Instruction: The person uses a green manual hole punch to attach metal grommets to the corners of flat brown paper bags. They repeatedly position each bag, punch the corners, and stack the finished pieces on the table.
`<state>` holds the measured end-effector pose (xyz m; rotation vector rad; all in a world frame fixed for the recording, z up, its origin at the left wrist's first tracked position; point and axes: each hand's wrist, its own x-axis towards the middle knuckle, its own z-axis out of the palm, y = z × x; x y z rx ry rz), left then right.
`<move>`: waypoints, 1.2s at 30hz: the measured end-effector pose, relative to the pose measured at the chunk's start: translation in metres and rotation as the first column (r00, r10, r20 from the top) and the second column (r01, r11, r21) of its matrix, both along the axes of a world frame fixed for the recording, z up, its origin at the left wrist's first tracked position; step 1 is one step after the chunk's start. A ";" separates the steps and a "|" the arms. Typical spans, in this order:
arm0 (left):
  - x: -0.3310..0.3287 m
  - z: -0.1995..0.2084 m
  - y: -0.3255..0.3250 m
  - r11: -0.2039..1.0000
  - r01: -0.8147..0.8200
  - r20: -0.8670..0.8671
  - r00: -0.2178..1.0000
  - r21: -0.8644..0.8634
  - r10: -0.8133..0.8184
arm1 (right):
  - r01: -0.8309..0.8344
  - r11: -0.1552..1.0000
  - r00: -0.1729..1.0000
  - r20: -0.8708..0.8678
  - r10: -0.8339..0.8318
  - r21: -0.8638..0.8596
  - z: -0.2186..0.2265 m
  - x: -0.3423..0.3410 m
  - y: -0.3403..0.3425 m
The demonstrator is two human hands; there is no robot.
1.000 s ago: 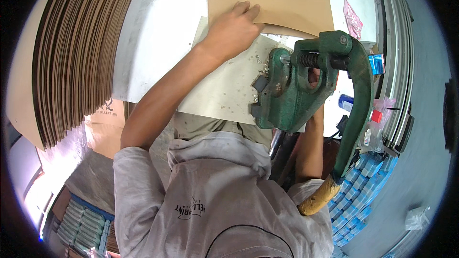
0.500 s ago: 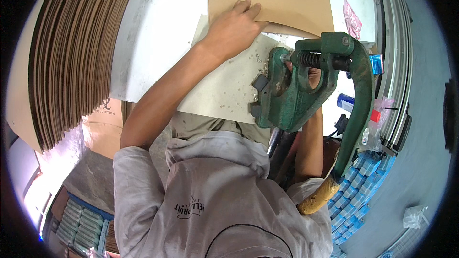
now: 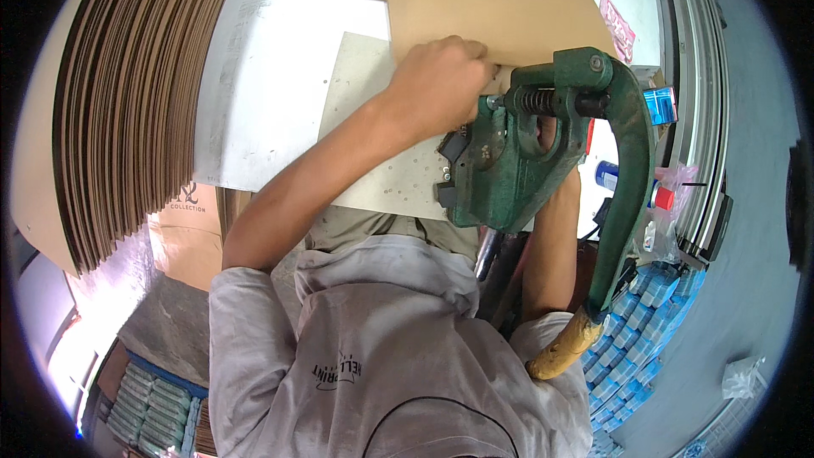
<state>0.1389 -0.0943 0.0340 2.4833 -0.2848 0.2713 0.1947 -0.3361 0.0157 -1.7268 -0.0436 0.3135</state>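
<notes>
A flat brown paper bag (image 3: 475,25) with a large dark printed mark lies at the far side of the table. My left hand (image 3: 445,80) grips its near edge with fingers curled, close to the head of a green hand press (image 3: 509,178). The press has a spring-loaded plunger (image 3: 538,103) and a long curved lever (image 3: 632,178) ending in a yellow-wrapped grip (image 3: 566,348). Behind the press is my right hand (image 3: 548,130), seen only through a gap in the frame; its fingers are mostly hidden. Small metal rings (image 3: 446,175) sit beside the press, next to dark blocks.
A tall row of brown card pieces (image 3: 136,110) stands at the left of the white table (image 3: 254,76). A pale sheet (image 3: 356,93) lies under my left arm. To the right are a blue can (image 3: 606,175), a blue box (image 3: 660,106) and a pink wrapper (image 3: 617,25).
My left hand has moved right and nearer, bringing the bag's near edge to the press head. More of the printed mark shows. My right hand stays behind the press.
</notes>
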 end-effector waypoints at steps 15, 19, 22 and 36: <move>-0.023 0.000 -0.021 0.997 -0.066 0.016 0.998 -0.051 0.067 | 0.102 0.994 0.994 -0.029 -0.103 -0.033 0.012 -0.031 0.007; -0.022 -0.003 -0.023 0.995 -0.083 0.053 0.995 -0.056 0.086 | 0.031 0.997 0.999 0.013 -0.030 -0.069 0.000 -0.021 -0.001; -0.024 -0.003 -0.023 0.994 -0.094 0.054 0.994 -0.046 0.097 | 0.039 0.998 0.999 -0.005 -0.040 -0.042 0.005 -0.027 0.004; -0.021 0.000 -0.023 0.995 -0.097 0.035 0.995 0.025 0.096 | -0.036 0.695 0.619 0.530 0.580 -0.719 0.162 -0.152 -0.021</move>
